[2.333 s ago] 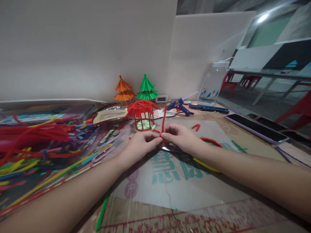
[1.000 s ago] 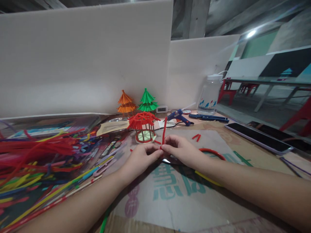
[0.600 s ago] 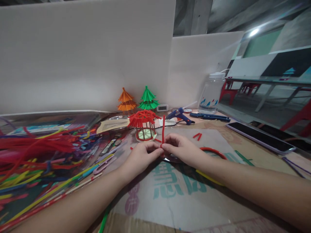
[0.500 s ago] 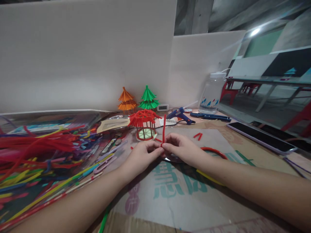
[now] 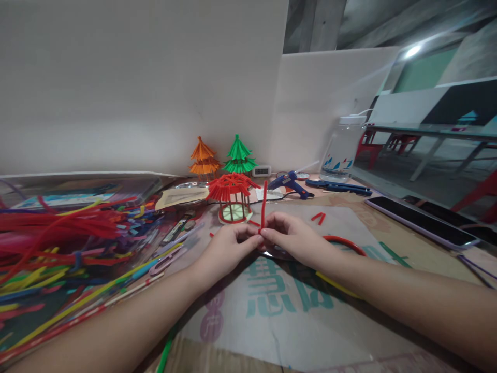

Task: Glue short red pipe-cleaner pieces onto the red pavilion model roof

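Observation:
Between the fingertips of my left hand (image 5: pixel 243 242) and my right hand (image 5: pixel 285 233) a red pipe cleaner (image 5: pixel 263 204) stands upright. Both hands are closed in a pinch at its lower end, their thumbs nearly meeting. Just behind them is a small pavilion (image 5: pixel 233 189) with a red pipe-cleaner roof, brown posts and a pale green base. Under the hands, the shiny rim of a round object (image 5: pixel 267 254) partly shows. Two short red pipe-cleaner pieces (image 5: pixel 319 218) lie to the right of my right hand.
At the back stand an orange tower (image 5: pixel 203 158) and a green tower (image 5: pixel 238 155), a blue glue gun (image 5: pixel 289 183) and a water bottle (image 5: pixel 341 147). Loose coloured pipe cleaners (image 5: pixel 77 228) cover the left side. A phone (image 5: pixel 421 221) lies at the right.
The whole view has shifted slightly, so things appear a little to the right. Both hands keep their pinch on the upright red pipe cleaner; nothing else visibly moved.

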The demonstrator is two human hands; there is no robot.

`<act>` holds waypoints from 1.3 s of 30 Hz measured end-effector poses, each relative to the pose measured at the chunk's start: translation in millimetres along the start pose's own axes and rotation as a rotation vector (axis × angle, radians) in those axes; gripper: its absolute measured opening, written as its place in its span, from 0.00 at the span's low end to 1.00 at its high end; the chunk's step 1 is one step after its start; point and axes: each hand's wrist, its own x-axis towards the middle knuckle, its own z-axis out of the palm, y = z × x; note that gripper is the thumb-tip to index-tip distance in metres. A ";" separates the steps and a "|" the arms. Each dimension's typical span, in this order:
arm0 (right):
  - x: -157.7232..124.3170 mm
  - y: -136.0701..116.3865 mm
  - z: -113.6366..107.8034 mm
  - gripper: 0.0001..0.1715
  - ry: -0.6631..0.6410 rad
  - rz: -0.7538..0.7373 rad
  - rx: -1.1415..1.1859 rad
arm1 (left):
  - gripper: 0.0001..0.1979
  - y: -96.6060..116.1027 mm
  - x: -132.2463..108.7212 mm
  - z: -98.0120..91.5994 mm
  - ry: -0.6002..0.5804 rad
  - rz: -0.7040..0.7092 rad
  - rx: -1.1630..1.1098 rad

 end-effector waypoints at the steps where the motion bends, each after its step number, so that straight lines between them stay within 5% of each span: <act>1: 0.2 0.7 -0.3 0.07 -0.003 -0.007 -0.007 | 0.11 0.5 -0.1 0.1 0.003 -0.002 0.003; 39: -0.4 1.3 -3.1 0.08 0.021 0.035 0.039 | 0.14 -9.9 1.9 -4.5 -0.022 -0.005 -0.019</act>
